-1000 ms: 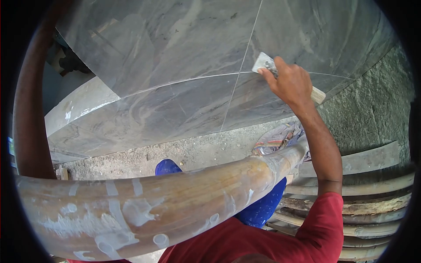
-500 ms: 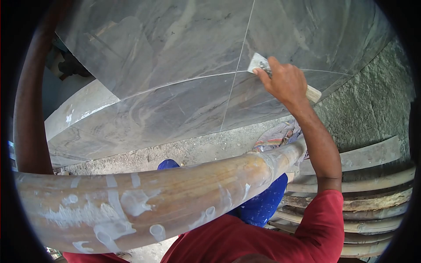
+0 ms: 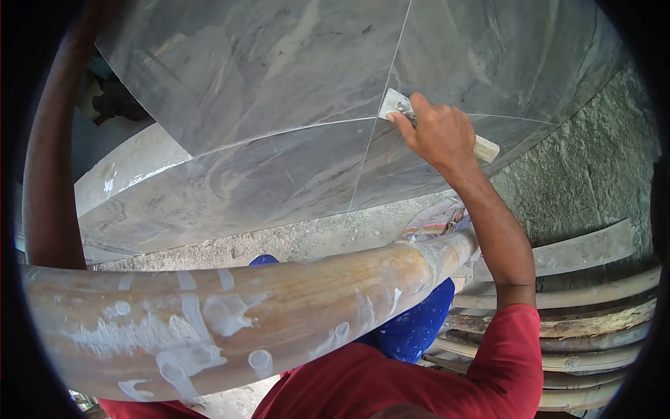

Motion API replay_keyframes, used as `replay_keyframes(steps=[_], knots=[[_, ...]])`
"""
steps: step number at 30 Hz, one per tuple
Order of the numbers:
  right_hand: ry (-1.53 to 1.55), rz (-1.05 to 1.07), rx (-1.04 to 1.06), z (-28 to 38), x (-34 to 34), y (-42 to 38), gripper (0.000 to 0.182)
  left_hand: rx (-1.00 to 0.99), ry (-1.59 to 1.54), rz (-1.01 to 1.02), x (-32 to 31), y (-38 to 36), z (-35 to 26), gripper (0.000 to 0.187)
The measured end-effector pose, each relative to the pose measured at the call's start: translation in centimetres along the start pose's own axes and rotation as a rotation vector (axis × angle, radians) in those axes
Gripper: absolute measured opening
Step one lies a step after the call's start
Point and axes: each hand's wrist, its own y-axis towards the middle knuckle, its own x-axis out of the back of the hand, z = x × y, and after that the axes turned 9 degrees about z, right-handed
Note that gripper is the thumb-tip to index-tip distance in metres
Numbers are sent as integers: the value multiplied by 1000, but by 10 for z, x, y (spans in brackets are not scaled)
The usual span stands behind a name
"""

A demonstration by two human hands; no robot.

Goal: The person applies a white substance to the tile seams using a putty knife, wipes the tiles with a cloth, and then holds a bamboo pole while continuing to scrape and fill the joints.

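Note:
My right hand (image 3: pixel 441 133) is closed around a putty knife (image 3: pixel 396 103), its pale blade lying on the grey marbled tiles (image 3: pixel 293 77) beside the point where two white joint lines cross. The wooden handle (image 3: pixel 486 149) sticks out behind the palm. My left arm reaches up along the left edge of the view, past the tiles, and its hand is hidden in the dark rim at the top.
A thick bamboo pole (image 3: pixel 279 300) spotted with white crosses in front of my body. More poles (image 3: pixel 586 325) and a flat board (image 3: pixel 586 248) lie at the right. A crumpled sack (image 3: pixel 436 218) rests below the tiled edge, near rough concrete (image 3: pixel 579 160).
My right hand and the putty knife have moved a little left along the joint, up to the crossing. The bamboo pole appears slightly shifted in the view.

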Motion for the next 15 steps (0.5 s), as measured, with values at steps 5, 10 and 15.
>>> replay_keyframes(steps=[5, 10, 15], knots=[[-21, 30, -75, -19, 4, -4, 41, -55, 96, -28, 10, 4, -2, 56], [-9, 39, -20, -2, 1, 0, 39, 37, -190, 219, 36, 8, -21, 57], [-1, 52, -90, -12, 2, -1, 40, -87, -187, 29, 15, 10, -7, 57]])
